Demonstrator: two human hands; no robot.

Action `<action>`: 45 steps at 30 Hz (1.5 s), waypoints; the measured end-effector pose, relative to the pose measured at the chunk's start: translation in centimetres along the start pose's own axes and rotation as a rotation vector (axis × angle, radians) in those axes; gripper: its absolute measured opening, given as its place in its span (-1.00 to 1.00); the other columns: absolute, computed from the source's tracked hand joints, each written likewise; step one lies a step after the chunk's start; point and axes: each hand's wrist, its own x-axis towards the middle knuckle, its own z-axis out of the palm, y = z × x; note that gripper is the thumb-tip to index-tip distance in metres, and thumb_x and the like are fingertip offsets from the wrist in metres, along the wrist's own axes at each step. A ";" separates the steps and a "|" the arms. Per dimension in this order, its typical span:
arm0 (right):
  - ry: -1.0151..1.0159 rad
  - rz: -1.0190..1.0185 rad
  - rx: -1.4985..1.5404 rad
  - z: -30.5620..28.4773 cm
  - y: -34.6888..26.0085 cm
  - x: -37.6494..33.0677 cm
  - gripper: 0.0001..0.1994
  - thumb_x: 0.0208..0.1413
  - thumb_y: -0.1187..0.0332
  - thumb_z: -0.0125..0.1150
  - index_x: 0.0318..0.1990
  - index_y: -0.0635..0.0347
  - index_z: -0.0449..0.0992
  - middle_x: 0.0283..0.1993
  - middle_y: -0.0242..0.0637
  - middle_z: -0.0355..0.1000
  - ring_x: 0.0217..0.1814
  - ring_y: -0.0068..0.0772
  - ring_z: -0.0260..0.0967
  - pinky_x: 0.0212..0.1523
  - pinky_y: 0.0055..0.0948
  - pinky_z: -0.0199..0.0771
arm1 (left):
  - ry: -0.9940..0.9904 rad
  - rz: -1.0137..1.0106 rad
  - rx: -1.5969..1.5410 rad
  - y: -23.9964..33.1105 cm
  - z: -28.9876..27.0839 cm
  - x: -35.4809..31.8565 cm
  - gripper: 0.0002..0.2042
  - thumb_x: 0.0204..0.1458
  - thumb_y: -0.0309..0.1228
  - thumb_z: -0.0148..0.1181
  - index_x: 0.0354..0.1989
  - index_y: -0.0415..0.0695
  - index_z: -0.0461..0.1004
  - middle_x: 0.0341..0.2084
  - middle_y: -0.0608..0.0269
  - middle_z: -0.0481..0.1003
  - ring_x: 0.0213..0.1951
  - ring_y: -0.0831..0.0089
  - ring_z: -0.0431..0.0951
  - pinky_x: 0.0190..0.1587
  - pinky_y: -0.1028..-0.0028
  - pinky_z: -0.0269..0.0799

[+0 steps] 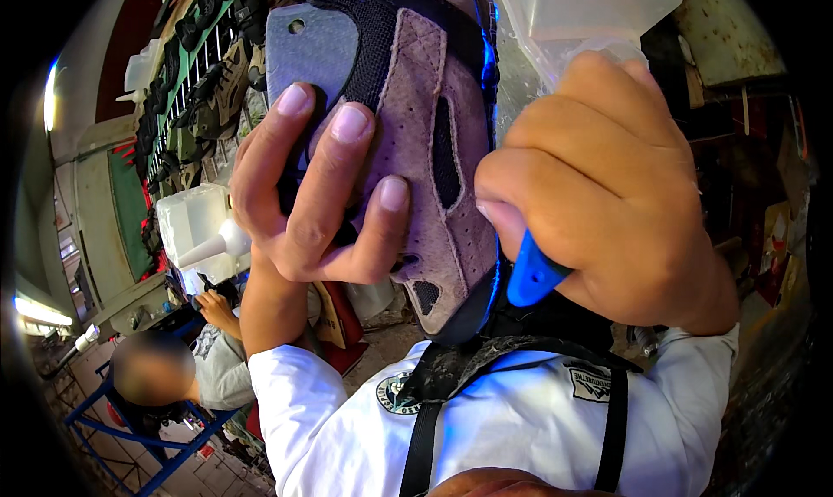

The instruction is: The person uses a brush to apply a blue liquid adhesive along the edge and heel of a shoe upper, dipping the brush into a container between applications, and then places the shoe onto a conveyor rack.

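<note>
A shoe upper [416, 141] of brownish suede and black mesh, stretched on a grey last [308, 55], is held tilted in front of my chest. My left hand [304, 211] grips it from the left, its fingers curled over the suede and the last. A thin bright blue line runs along the shoe's right edge. My right hand [607, 185] is closed in a fist around a blue-handled tool [534, 276], close beside that edge. The handle's end with a small hole sticks out below the fist. The tool's working end is hidden.
A translucent plastic container [599, 7] stands just beyond my right hand. Left of my left wrist is a translucent bottle [195, 224] with a pointed nozzle. Shoes [221, 89] line a rack at upper left. Another person [221, 367] sits at lower left near a blue metal frame [165, 462].
</note>
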 end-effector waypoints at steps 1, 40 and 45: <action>-0.011 0.007 -0.019 0.0 -0.1 0.1 -0.78 -0.33 0.48 0.38 -0.44 0.23 0.51 -0.46 -0.28 0.37 -0.46 -0.20 0.26 -0.40 -0.29 0.15 | -0.014 0.004 0.003 0.1 -0.2 0.1 -0.61 0.15 -0.45 0.14 0.13 0.01 0.21 0.05 -0.23 0.45 0.05 -0.23 0.48 0.03 0.00 0.62; -0.086 0.376 -0.353 -8.6 4.4 -9.0 -0.82 -0.11 0.62 0.22 -0.32 0.26 0.39 -0.37 -0.22 0.31 -0.32 -0.24 0.26 -0.27 -0.31 0.33 | 0.152 -0.184 0.033 0.1 1.8 -1.0 -0.53 0.05 -0.50 0.27 0.12 0.06 0.25 0.00 -0.12 0.49 -0.02 -0.18 0.53 -0.06 0.13 0.65; 0.025 0.552 -0.367 -12.0 5.0 -13.4 -0.92 0.18 0.49 0.11 -0.27 0.26 0.34 -0.26 -0.27 0.29 -0.22 -0.33 0.21 -0.13 -0.33 0.29 | 0.064 -0.154 0.023 -2.5 2.2 -0.4 -0.55 -0.01 -0.54 0.31 0.04 0.04 0.33 -0.03 -0.04 0.54 -0.04 -0.13 0.57 -0.12 0.20 0.66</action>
